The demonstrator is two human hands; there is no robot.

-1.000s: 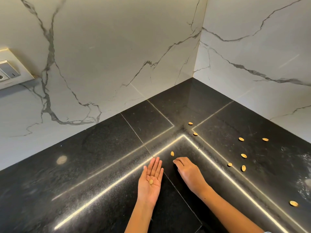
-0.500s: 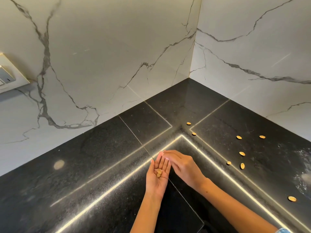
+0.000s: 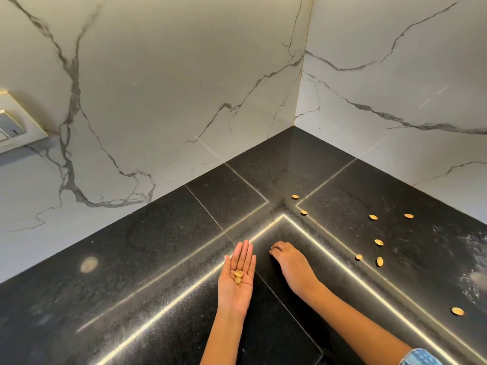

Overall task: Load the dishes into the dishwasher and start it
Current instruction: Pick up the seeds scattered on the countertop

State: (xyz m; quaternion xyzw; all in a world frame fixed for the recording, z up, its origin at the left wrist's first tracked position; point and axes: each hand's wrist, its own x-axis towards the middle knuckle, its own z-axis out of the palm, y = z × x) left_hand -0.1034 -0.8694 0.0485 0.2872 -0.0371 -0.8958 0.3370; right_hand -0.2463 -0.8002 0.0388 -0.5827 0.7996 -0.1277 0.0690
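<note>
Marble walls (image 3: 184,88) are seen meeting in a corner at twelve o'clock, with a switch plate (image 3: 15,129) at nine o'clock. Below them the black tabletop (image 3: 131,259) is spread across the lower frame. No dishes and no dishwasher are shown, so their place cannot be told. The left hand (image 3: 238,280) is held palm up at six o'clock, fingers straight and together, and two shells (image 3: 238,276) are carried loose on the palm. The right hand (image 3: 288,262) is laid knuckles up just beside it, fingers curled down onto the tabletop; whether anything is pinched beneath cannot be told. More scattered shells (image 3: 378,242) are strewn from one to four o'clock, well apart from both hands. These are judged light, stiff, brittle and prone to skid on the polished stone; each is best pinched across its rim edges by fingertip and thumb.
</note>
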